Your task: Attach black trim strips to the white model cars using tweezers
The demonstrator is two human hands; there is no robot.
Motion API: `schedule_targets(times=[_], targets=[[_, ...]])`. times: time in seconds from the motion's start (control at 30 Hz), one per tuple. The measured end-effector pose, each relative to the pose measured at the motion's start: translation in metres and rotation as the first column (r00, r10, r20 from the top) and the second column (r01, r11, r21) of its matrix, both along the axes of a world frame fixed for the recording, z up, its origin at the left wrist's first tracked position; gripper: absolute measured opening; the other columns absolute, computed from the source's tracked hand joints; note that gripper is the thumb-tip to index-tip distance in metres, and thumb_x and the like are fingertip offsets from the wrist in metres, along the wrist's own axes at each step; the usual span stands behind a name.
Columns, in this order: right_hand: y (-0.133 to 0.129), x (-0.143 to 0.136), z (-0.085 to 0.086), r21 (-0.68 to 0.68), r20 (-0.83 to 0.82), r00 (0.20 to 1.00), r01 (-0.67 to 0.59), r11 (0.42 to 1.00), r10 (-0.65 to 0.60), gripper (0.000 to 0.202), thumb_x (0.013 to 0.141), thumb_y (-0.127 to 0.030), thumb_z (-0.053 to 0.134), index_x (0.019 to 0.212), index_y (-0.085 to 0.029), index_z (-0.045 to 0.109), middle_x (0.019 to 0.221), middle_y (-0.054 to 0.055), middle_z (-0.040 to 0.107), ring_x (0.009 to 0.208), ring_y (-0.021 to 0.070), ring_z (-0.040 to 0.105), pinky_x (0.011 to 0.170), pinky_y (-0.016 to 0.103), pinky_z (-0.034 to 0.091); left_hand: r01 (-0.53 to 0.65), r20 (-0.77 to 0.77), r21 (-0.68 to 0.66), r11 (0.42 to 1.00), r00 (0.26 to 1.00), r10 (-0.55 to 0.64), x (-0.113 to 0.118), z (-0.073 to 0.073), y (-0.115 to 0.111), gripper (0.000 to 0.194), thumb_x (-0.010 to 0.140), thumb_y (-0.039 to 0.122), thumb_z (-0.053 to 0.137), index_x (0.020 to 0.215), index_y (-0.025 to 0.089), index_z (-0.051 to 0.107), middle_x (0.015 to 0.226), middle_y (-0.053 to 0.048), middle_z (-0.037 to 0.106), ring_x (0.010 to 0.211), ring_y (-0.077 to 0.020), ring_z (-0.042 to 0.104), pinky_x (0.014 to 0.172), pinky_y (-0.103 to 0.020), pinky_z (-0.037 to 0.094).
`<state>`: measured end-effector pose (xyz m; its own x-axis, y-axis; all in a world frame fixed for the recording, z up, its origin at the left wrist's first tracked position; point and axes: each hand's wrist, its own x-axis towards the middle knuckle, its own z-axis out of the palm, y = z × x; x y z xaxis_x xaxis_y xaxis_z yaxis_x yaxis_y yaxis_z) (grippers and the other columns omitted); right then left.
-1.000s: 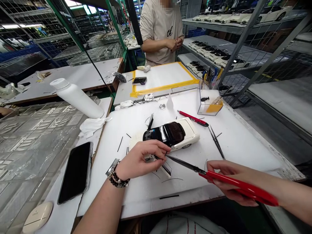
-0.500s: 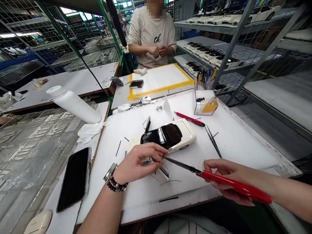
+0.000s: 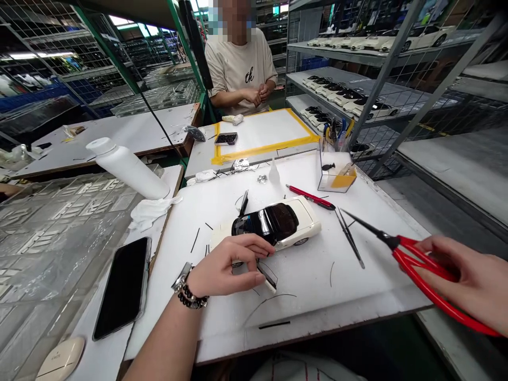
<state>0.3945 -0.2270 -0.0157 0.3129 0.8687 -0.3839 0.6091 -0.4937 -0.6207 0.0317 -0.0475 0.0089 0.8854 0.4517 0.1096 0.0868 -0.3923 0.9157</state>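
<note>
A cream model car (image 3: 304, 219) with a black roof rests on the white work surface, its near door (image 3: 268, 278) and far door (image 3: 244, 203) swung open. My left hand (image 3: 234, 264) lies over the car's near front side by the open door, thumb and fingers bent toward each other; whether a small part is between them cannot be made out. At the right, my right hand (image 3: 464, 278) holds red-handled scissors (image 3: 431, 272), their dark blades closed and pointing up-left, away from the car.
Tweezers (image 3: 351, 241) and a red pen-like tool (image 3: 311, 197) lie beyond the car, near a clear box (image 3: 336, 172). Black strips are scattered about. A phone (image 3: 123, 288) and white bottle (image 3: 129, 168) are at left. A person (image 3: 242, 69) sits opposite.
My right hand has carried the scissors away from the car to the right, and their blades have left my left fingertips. My left hand stays at the car, with little movement.
</note>
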Motion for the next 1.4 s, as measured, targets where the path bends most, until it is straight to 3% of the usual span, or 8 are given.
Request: schedule_targets(times=[0.1,0.33,0.5,0.77,0.97,1.13,1.27,1.4], targets=[[0.005,0.006,-0.012,-0.027,0.467,0.884,0.040,0.999,-0.022,0.033,0.082,-0.059,0.048,0.084,-0.027,0.041,0.059,0.007,0.055,0.055,0.0319,0.056,0.054,0.045,0.041,-0.004,0.006,-0.015,1.000,1.000,0.005,0.000,-0.002,0.000,0.023,0.079,0.027,0.064,0.060,0.014,0.064,0.109,-0.012,0.063,0.097,-0.0214,0.063,0.089,-0.032,0.053],[0.053,-0.035,0.008,0.255,0.667,0.738,-0.351,0.901,0.099,0.038,0.089,-0.048,0.037,0.094,-0.017,0.057,0.104,0.016,0.060,0.099,0.0348,0.054,0.087,0.050,0.043,-0.005,0.021,-0.042,0.999,1.000,0.006,-0.001,-0.003,0.000,0.028,0.080,0.031,0.064,0.057,0.014,0.063,0.110,-0.012,0.062,0.096,-0.0218,0.063,0.089,-0.034,0.053],[0.152,-0.091,0.034,0.359,0.406,0.881,-0.397,0.845,0.242,0.035,0.089,-0.040,0.047,0.110,-0.014,0.054,0.106,0.013,0.060,0.094,0.0268,0.058,0.083,0.041,0.046,-0.014,0.046,-0.031,0.999,0.999,0.016,0.001,-0.005,-0.002,0.033,0.079,0.034,0.064,0.053,0.014,0.059,0.108,-0.013,0.064,0.093,-0.0213,0.064,0.086,-0.035,0.054],[0.281,-0.117,0.004,0.486,0.194,0.969,-0.233,0.843,0.156,0.025,0.089,-0.036,0.059,0.099,-0.013,0.060,0.105,0.006,0.059,0.096,0.0201,0.056,0.087,0.041,0.047,-0.012,0.086,-0.071,0.997,0.996,0.018,0.002,-0.009,-0.003,0.036,0.080,0.034,0.064,0.051,0.014,0.056,0.109,-0.013,0.063,0.093,-0.0217,0.064,0.088,-0.036,0.053],[0.235,-0.117,0.029,0.700,-0.194,0.966,0.014,0.714,0.171,0.025,0.083,-0.042,0.054,0.080,-0.020,0.042,0.101,0.005,0.059,0.094,0.0191,0.058,0.084,0.035,0.047,-0.107,0.098,-0.089,0.990,0.989,0.115,0.003,-0.010,-0.001,0.044,0.087,0.042,0.053,0.055,0.013,0.061,0.104,-0.013,0.065,0.091,-0.0208,0.064,0.086,-0.034,0.054],[0.159,-0.114,0.053,0.704,-0.447,0.863,0.177,0.688,0.236,0.032,0.081,-0.054,0.045,0.081,-0.024,0.034,0.083,0.001,0.056,0.072,0.0152,0.057,0.069,0.031,0.047,-0.160,0.150,-0.343,0.926,0.963,0.222,0.008,-0.012,-0.001,0.048,0.088,0.052,0.047,0.086,0.009,0.068,0.078,-0.009,0.067,0.095,-0.0222,0.065,0.088,-0.034,0.054],[0.113,-0.123,0.028,0.695,-0.594,0.775,0.362,0.622,0.213,0.042,0.071,-0.061,0.065,0.074,-0.023,0.046,0.053,-0.006,0.036,0.046,0.0101,0.036,0.048,0.025,0.036,-0.194,0.149,-0.464,0.864,0.945,0.292,0.009,-0.012,0.000,0.052,0.085,0.055,0.050,0.064,0.009,0.064,0.076,-0.010,0.068,0.096,-0.0239,0.065,0.090,-0.036,0.052],[0.093,-0.142,-0.001,0.699,-0.497,0.854,0.290,0.654,0.152,0.033,0.065,-0.040,0.080,0.080,-0.020,0.058,0.066,-0.002,0.054,0.058,0.0127,0.048,0.051,0.024,0.038,-0.212,0.146,-0.509,0.834,0.934,0.327,0.010,-0.013,0.001,0.063,0.083,0.059,0.050,0.042,0.011,0.049,0.101,-0.018,0.067,0.097,-0.0255,0.065,0.088,-0.034,0.052]])
